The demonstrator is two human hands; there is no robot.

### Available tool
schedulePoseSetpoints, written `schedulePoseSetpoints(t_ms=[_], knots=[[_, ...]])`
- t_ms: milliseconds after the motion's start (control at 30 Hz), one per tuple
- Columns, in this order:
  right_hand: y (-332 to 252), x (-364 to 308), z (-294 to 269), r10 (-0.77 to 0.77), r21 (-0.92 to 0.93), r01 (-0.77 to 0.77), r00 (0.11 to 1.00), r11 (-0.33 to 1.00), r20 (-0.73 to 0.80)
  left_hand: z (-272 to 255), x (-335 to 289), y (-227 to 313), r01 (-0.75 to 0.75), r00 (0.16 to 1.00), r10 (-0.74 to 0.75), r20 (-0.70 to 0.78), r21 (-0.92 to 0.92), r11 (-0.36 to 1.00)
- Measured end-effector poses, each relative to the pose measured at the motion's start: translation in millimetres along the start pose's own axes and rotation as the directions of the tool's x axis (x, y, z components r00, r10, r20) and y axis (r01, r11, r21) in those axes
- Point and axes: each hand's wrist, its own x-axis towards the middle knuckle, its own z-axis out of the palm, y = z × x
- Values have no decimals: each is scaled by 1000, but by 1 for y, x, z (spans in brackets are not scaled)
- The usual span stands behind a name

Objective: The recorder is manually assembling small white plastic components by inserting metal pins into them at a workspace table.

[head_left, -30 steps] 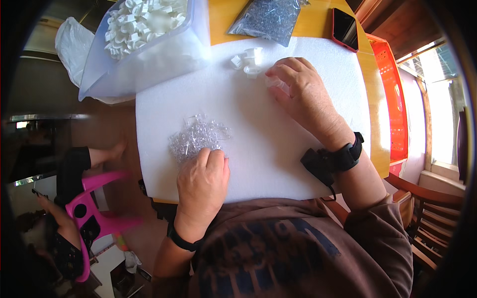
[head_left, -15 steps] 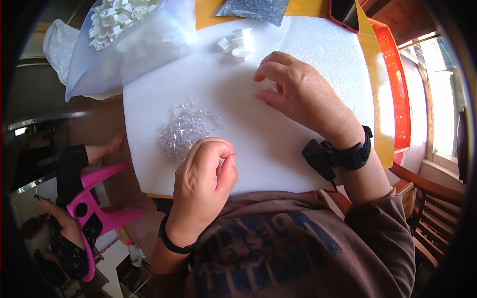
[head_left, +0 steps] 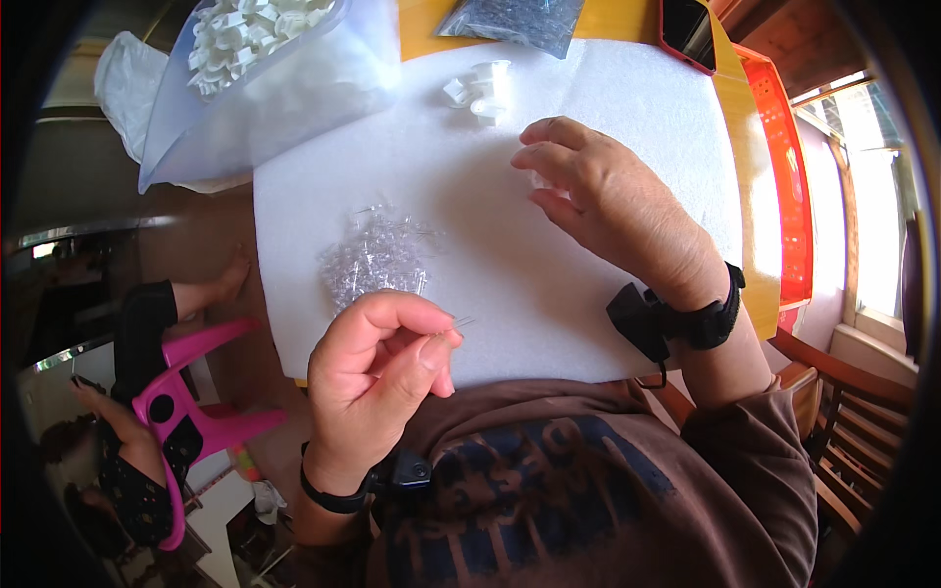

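Observation:
My left hand [head_left: 377, 367] is closed in a pinch in front of the pile. Two thin wire legs of a small part [head_left: 465, 321] stick out past its thumb and forefinger; its body is hidden by the fingers. A heap of small clear plastic parts with thin wire legs [head_left: 377, 257] lies on the white foam sheet [head_left: 490, 245]. My right hand [head_left: 613, 191] is curled above the sheet on the right. Something pale and translucent shows between its thumb and fingers, mostly hidden. Beyond it stands a small group of white plastic pieces [head_left: 487, 93].
At the back left a translucent bin [head_left: 284, 118] holds many white plastic pieces. A bag of dark small parts [head_left: 515, 22] and a red-edged phone [head_left: 686, 34] lie at the back. An orange crate [head_left: 779, 186] stands right. Another person [head_left: 132, 431] sits by a pink chair [head_left: 196, 421].
My left hand has turned palm-up, so the wire legs now show at its fingertips. My right hand has shifted slightly right and nearer me. The view has moved a little.

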Motion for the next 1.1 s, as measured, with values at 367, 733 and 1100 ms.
schedulePoseSetpoints(t_ms=[367,733,1100], knots=[[-9,7,-9,172,285,-196,979,938,107,3,-9,4,-66,986,105,-130,271,960],[-46,-9,4,-128,837,-456,889,-301,439,6,-9,9,-320,908,412,-73,514,796],[-43,-9,2,-192,809,-521,853,-273,484,7,-12,9,-357,874,486,5,685,635]])
